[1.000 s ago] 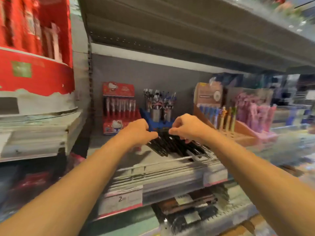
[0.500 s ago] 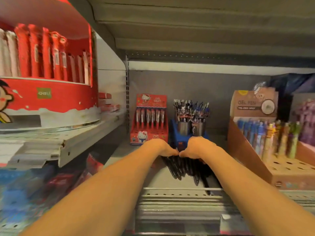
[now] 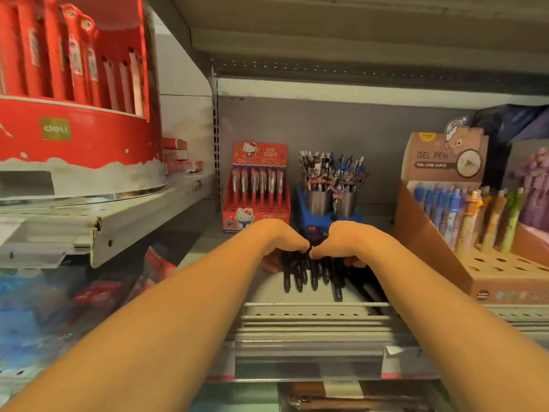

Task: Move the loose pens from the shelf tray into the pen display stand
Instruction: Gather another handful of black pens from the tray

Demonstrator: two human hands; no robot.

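Note:
A bunch of loose black pens (image 3: 312,273) lies on the grey shelf tray (image 3: 315,318), tips fanned toward me. My left hand (image 3: 277,237) and my right hand (image 3: 346,239) sit side by side over the far ends of the pens, fingers curled down around them, thumbs meeting in the middle. Behind the hands stands a blue pen display stand (image 3: 328,212) with two metal cups full of pens. The far ends of the loose pens are hidden under my hands.
A red cartoon-cat pen box (image 3: 257,188) stands left of the blue stand. A brown gel pen display (image 3: 463,221) fills the right side. A red round display (image 3: 74,114) sits on the higher shelf at left. A wire rail (image 3: 315,304) edges the tray front.
The view has moved closer and leftward. Both hands have drawn together over the pens, gathering the spread pile into a tighter bunch.

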